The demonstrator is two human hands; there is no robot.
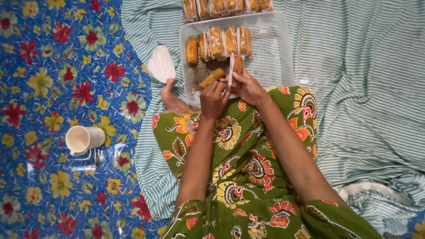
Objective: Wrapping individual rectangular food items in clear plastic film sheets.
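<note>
Seated person in green floral-print garment, head view looking down over lap. Both hands meet at 12 o'clock, at the near edge of a clear rectangular plastic tray point(279, 53) on a green-and-white striped cloth point(354, 110).

Left hand point(213, 98): fingers curled closed, pinching the lower end of a thin clear plastic wrapper strip point(230, 71).

Right hand point(248, 87): fingers closed around a golden-brown fried roll point(238, 64), touching the wrapper; exact grip partly hidden, probably thumb and forefinger.

One bare brown roll point(211, 78) lies in the tray just at 11 o'clock of the left hand. Row of wrapped rolls point(223, 42) further up.

White oval lid point(161, 64) at 10 o'clock; cream plastic jug point(83, 140) at 8 o'clock on blue floral sheet point(44, 88).
</note>
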